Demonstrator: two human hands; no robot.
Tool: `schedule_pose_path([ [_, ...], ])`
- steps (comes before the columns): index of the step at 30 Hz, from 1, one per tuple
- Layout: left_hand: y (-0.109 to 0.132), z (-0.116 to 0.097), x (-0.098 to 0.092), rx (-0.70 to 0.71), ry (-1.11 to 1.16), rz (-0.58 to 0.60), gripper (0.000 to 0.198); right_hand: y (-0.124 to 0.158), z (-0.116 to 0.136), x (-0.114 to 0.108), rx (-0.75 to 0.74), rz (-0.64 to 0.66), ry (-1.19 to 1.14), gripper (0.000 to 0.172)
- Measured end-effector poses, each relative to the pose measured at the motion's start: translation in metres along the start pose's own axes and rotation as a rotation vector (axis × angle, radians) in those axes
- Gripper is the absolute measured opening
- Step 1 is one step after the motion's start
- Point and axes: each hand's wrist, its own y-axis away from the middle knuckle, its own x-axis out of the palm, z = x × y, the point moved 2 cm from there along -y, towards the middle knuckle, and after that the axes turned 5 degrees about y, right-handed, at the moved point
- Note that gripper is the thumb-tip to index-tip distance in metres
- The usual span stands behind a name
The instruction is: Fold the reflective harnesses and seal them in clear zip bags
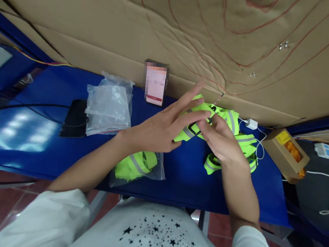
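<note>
A neon yellow reflective strap (184, 134) with a grey stripe is bunched between my two hands, above the blue table. My left hand (161, 129) is closed around its left side, with one finger stretched up and away. My right hand (224, 139) pinches the strap near a black plastic buckle (194, 129); its fingertips are partly hidden. More neon straps (247, 140) lie loosely behind and beside my right hand. Below my left wrist, a folded neon strap (137, 166) lies in a clear zip bag (159, 170) near the table's front edge.
A stack of clear zip bags (109, 106) lies left, beside a black phone-like device (73, 120) with a cable. A lit phone (156, 84) leans on the cardboard wall (104, 24). At right are a white charger (251, 124) and a small cardboard box (285, 154).
</note>
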Motion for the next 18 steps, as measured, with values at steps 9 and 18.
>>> schedule_pose_path([
  [9,-0.002,0.011,0.007,-0.186,0.248,-0.409,0.096,0.001,0.013,0.007,-0.211,-0.090,0.191,0.044],
  [18,-0.004,0.013,0.007,-0.384,0.751,-0.201,0.085,0.008,0.022,-0.013,-0.346,0.114,0.408,0.047],
])
